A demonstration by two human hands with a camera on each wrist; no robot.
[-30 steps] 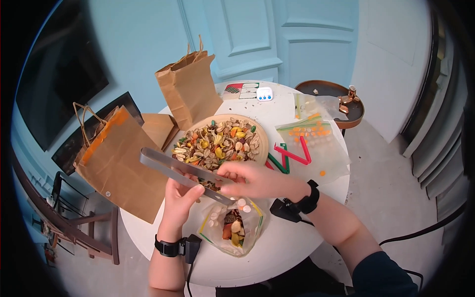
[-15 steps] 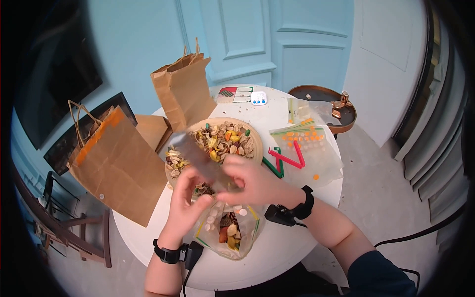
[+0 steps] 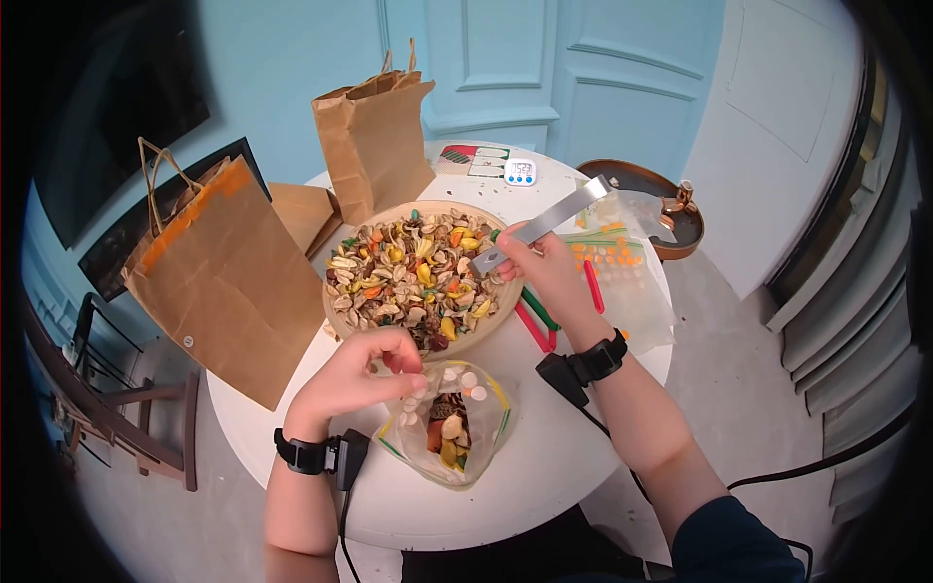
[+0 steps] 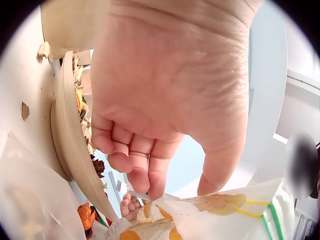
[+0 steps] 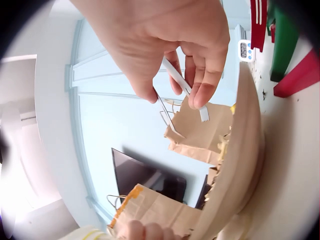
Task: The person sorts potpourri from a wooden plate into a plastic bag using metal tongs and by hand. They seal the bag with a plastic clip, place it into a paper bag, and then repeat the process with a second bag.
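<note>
My right hand (image 3: 556, 277) holds flat metal tongs (image 3: 556, 216) near the right edge of a round wooden tray (image 5: 245, 150). In the right wrist view the thumb lies on one arm of the tongs and the fingers on the other, tips spread apart. Dried potpourri pieces (image 3: 398, 282) in yellow, orange and beige heap the tray. My left hand (image 3: 355, 379) is at the mouth of a clear zip bag (image 3: 408, 437), fingers loosely bent, a gap between thumb and index, both tips at the rim. Potpourri (image 3: 449, 428) lies inside this bag.
Paper bags (image 3: 228, 282) stand left and behind the tray. To the right lie red and green clips (image 3: 540, 309) and another zip bag with orange dots (image 3: 637, 306). A timer (image 3: 521, 172) stands at the back, near a dark side table (image 3: 637, 180).
The tongs passed from both hands into the right hand, which moved right and away to the tray's edge. The left hand let go of them and came down to the bag's mouth.
</note>
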